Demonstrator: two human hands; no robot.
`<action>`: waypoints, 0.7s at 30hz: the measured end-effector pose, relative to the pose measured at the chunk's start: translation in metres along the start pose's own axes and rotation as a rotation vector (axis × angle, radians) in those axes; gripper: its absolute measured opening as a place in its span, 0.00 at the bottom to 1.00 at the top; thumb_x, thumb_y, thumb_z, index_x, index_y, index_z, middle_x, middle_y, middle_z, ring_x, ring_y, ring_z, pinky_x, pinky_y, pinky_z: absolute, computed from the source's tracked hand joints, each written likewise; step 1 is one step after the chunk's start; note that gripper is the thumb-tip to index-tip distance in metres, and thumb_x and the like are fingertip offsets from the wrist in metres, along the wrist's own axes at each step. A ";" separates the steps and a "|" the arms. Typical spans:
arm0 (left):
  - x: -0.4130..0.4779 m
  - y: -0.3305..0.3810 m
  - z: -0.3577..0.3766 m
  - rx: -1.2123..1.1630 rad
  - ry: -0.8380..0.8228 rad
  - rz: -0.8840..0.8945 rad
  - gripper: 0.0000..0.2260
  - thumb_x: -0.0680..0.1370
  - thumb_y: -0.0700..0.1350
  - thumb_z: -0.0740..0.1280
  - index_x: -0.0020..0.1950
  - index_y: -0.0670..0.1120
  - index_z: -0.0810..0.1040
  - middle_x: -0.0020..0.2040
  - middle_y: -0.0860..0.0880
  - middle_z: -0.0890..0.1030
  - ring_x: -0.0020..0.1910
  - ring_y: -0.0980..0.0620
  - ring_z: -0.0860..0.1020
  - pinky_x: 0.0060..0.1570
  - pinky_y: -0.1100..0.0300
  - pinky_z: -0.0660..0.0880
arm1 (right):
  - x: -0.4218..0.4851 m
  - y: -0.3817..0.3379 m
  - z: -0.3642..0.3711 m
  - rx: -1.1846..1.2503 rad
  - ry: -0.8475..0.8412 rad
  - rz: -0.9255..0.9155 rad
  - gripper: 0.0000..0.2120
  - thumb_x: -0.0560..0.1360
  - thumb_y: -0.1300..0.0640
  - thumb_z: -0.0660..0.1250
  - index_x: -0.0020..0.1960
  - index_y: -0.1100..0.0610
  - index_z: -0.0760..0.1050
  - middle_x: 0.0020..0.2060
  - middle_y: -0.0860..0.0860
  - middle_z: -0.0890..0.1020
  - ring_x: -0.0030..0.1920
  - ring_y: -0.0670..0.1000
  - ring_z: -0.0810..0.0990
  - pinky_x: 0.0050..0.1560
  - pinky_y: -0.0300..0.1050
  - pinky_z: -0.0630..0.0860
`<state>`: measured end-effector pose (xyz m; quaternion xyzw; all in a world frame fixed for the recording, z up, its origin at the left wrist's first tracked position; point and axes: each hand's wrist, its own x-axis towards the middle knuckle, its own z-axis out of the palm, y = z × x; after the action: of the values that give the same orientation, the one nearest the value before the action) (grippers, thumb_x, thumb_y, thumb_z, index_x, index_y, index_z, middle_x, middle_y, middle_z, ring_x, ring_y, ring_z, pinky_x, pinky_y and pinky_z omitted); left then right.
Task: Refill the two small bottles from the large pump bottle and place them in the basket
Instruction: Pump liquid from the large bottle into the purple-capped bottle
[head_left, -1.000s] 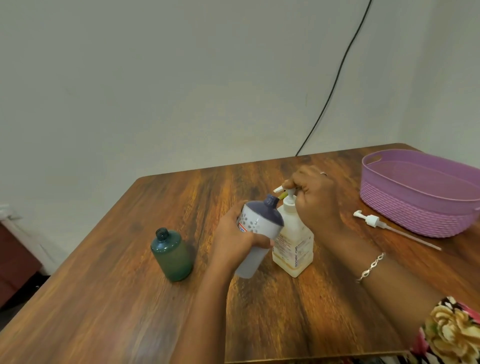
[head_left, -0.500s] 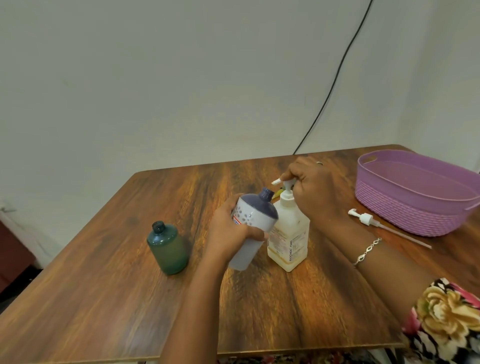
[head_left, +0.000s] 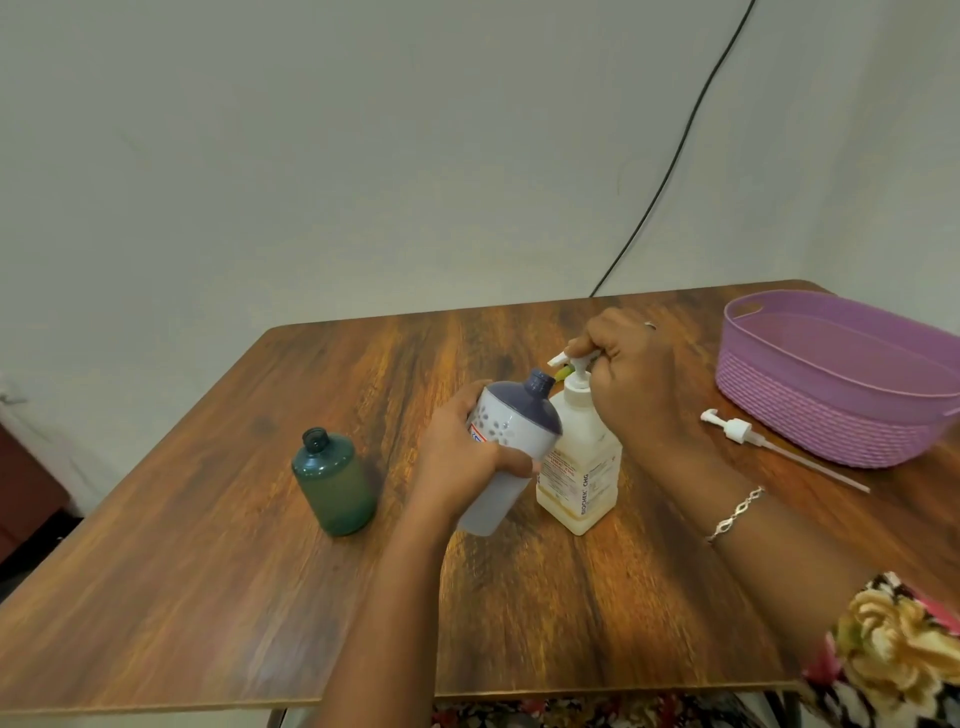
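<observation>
My left hand (head_left: 460, 449) grips a small white bottle with a dark blue top (head_left: 511, 431), tilted so its open neck sits under the spout of the large pump bottle (head_left: 579, 467). My right hand (head_left: 623, 374) is curled over the pump head, fingers around it. A yellow-green bit shows between spout and neck. The small green bottle (head_left: 335, 480) stands upright on the table to the left, apart from both hands. The purple basket (head_left: 779, 395) sits at the far right with nothing visible inside.
A loose white pump with a long dip tube (head_left: 748, 436) lies on the wooden table (head_left: 208, 571) in front of the basket. A black cable (head_left: 670, 171) runs down the wall behind. The table's near edge is close to my body.
Both hands and the bottles keep the same pose. The view has shifted a little; the pump head seems slightly higher than one second ago.
</observation>
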<state>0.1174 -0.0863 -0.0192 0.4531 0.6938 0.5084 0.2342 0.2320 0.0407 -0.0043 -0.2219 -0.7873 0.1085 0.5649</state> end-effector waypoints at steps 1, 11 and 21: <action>0.000 0.000 0.000 0.004 -0.005 -0.001 0.27 0.63 0.38 0.76 0.58 0.53 0.72 0.52 0.51 0.77 0.50 0.51 0.75 0.45 0.52 0.76 | -0.003 -0.001 0.002 -0.026 0.014 -0.010 0.10 0.67 0.69 0.58 0.32 0.66 0.76 0.29 0.58 0.77 0.33 0.57 0.74 0.32 0.48 0.71; -0.004 0.000 -0.001 -0.026 -0.007 -0.020 0.28 0.62 0.39 0.77 0.59 0.51 0.72 0.53 0.50 0.77 0.51 0.49 0.76 0.48 0.51 0.76 | -0.008 0.003 0.001 -0.011 0.048 -0.037 0.14 0.69 0.62 0.55 0.34 0.66 0.78 0.32 0.59 0.79 0.34 0.57 0.76 0.33 0.48 0.72; -0.006 0.002 -0.002 -0.024 0.005 -0.035 0.28 0.65 0.37 0.75 0.62 0.49 0.72 0.55 0.48 0.76 0.52 0.48 0.75 0.47 0.53 0.76 | -0.011 0.001 0.004 -0.036 0.027 -0.034 0.11 0.69 0.67 0.57 0.34 0.66 0.78 0.31 0.59 0.79 0.34 0.58 0.76 0.32 0.50 0.73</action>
<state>0.1198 -0.0924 -0.0176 0.4368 0.6959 0.5138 0.2467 0.2312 0.0368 -0.0151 -0.2202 -0.7852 0.0816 0.5730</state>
